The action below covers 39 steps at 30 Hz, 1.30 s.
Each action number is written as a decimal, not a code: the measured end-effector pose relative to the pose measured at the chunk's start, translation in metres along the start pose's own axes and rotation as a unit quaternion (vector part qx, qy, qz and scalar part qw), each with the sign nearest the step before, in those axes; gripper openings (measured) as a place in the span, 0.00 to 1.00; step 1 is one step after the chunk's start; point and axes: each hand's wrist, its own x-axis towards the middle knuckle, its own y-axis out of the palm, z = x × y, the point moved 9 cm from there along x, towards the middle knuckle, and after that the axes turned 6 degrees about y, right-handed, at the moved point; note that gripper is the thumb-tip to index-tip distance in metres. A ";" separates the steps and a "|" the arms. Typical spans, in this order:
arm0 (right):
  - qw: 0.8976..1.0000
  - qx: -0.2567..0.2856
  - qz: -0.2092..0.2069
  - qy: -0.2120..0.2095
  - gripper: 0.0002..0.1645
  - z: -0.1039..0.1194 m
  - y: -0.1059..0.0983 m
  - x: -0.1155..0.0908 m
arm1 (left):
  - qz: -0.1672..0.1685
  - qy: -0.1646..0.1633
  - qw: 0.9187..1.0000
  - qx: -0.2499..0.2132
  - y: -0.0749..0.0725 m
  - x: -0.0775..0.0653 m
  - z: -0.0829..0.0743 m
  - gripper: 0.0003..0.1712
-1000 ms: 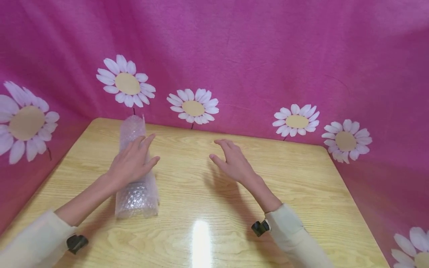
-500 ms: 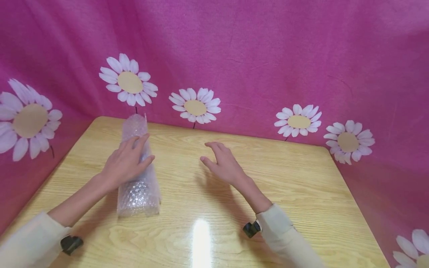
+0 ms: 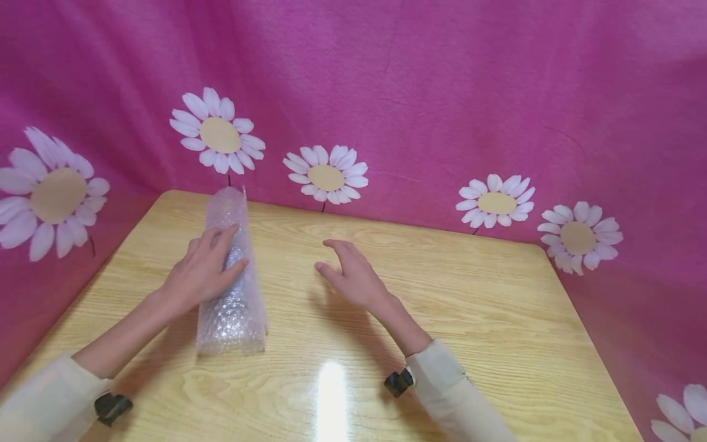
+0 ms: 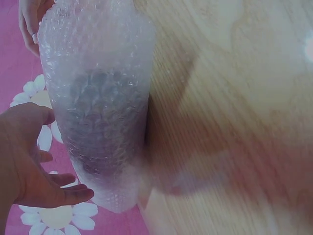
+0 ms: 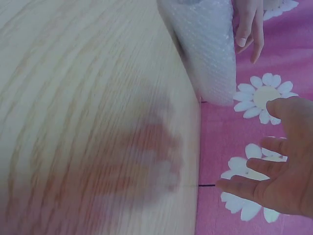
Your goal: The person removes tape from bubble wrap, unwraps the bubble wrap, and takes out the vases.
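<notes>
A long bundle of bubble wrap (image 3: 232, 328) lies on the left part of the table, its length running toward the back. Something dark shows dimly through the wrap in the left wrist view; its kind cannot be made out. Over the bundle's middle is my left hand (image 3: 197, 271), fingers spread and loosely bent. Whether it touches the wrap is unclear. My right hand (image 3: 355, 279) hovers over the wood to the right of the bundle, thumb and fingers apart, holding nothing. In the right wrist view, that hand (image 5: 288, 169) appears apart from the bundle (image 5: 208, 54).
The wooden table (image 3: 469, 307) has a bright light reflection near its front. A pink cloth (image 3: 414, 110) printed with large white daisies hangs behind it and along both sides. Dark wrist cameras sit by both pale sleeves (image 3: 453, 387).
My right hand has moved left toward the bundle, and my left hand has shifted slightly left and down over it. The whole scene drifts slightly rightward as the head view turns.
</notes>
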 end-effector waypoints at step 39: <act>0.991 0.108 0.079 -0.008 0.36 0.053 0.081 0.020 | -0.013 -0.046 0.998 -0.050 0.001 -0.016 0.029 0.45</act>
